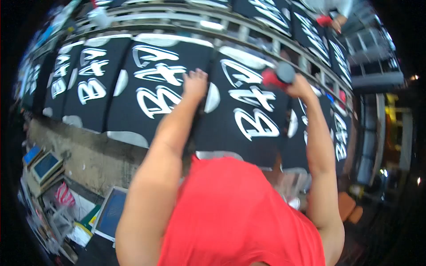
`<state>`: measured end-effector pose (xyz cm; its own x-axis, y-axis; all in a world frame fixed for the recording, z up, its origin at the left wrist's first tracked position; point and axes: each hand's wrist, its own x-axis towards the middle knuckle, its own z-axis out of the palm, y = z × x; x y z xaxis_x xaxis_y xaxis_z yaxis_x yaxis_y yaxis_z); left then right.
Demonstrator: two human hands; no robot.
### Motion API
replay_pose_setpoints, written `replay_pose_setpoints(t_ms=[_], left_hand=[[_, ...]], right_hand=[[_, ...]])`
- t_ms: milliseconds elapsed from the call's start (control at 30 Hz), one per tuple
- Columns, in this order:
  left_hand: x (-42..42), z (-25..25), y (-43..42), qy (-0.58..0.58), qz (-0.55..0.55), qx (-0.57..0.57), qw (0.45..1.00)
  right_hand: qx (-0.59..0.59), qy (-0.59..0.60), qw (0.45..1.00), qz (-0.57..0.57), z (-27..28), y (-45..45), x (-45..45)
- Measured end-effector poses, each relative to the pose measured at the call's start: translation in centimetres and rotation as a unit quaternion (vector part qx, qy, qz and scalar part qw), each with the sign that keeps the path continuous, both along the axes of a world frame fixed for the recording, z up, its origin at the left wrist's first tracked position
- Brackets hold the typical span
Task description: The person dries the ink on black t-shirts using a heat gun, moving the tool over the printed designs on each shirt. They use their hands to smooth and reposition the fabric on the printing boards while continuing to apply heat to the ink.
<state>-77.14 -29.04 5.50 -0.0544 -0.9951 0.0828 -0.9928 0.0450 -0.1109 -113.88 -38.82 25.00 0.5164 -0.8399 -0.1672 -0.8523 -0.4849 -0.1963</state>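
Note:
My left hand [195,83] has its fingers stretched out over a black printed fabric panel [128,99] with white "BAD"-like lettering, near that panel's right edge. Whether the fingertips touch the cloth, I cannot tell. In my right hand [298,86] is a red handheld tool with a grey round end [285,72], shaped like a hair dryer and blurred by motion. It is over the upper right part of the neighbouring black panel [217,128], which has the same white lettering and white blotches.
More lettered black panels lie in a row on the long table, and others beyond the metal rail [177,18]. Across it, a person's hand [339,22] is beside a red object [324,20]. Framed screens [111,213] stand below at left. An orange-brown object [347,206] is at right.

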Motion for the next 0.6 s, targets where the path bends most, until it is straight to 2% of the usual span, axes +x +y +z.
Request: replay_pose_setpoints(t_ms=[33,67,100,133,167,200,233,267,333,400,467,533,600], left_hand=[[-0.2,1.9,0.3,-0.017,0.023,0.012,1.0],[0.1,0.5,0.2,-0.04,0.024,-0.054,0.997],[0.1,1.0,0.4,-0.032,0.038,-0.052,0.997],[0.2,0.5,0.6,-0.047,0.024,-0.054,0.997],[-0.2,0.1,0.1,-0.006,0.044,0.013,0.999],[-0.3,0.1,-0.1,0.031,0.051,0.065,0.996],[-0.3,0.1,-0.3,0.054,0.055,0.092,0.993],[-0.4,0.0,-0.4,0.081,0.055,0.119,0.988],[-0.4,0.1,-0.8,0.092,0.061,0.163,0.981],[-0.4,0.7,-0.9,0.086,0.06,0.188,0.977],[-0.4,1.4,-0.7,0.095,0.06,0.205,0.972],[-0.3,1.9,-0.7,0.117,0.067,0.209,0.969],[-0.2,1.6,-0.8,0.121,0.062,0.211,0.968]], right_hand=[[0.033,-0.078,0.996,0.009,-0.1,-0.3,-0.9],[0.059,-0.086,0.994,0.034,-0.1,-0.7,-1.7],[0.044,-0.123,0.99,0.045,0.2,-0.3,-2.1],[0.003,-0.076,0.997,0.026,-0.2,-0.4,-3.3],[-0.023,-0.044,0.999,0.018,0.0,0.4,-4.0],[0.003,-0.052,0.999,-0.007,0.4,1.2,-4.6],[0.02,-0.096,0.995,-0.005,0.4,1.8,-5.4],[0.078,-0.174,0.98,-0.051,-0.1,2.5,-6.7],[0.145,-0.142,0.972,-0.119,0.3,3.3,-8.6],[0.104,-0.13,0.979,-0.115,0.2,4.1,-10.0],[0.009,-0.135,0.988,-0.081,-0.7,5.1,-11.3],[0.016,-0.12,0.989,-0.081,-0.5,6.1,-11.6],[0.109,-0.107,0.981,-0.122,0.8,7.4,-11.4]])
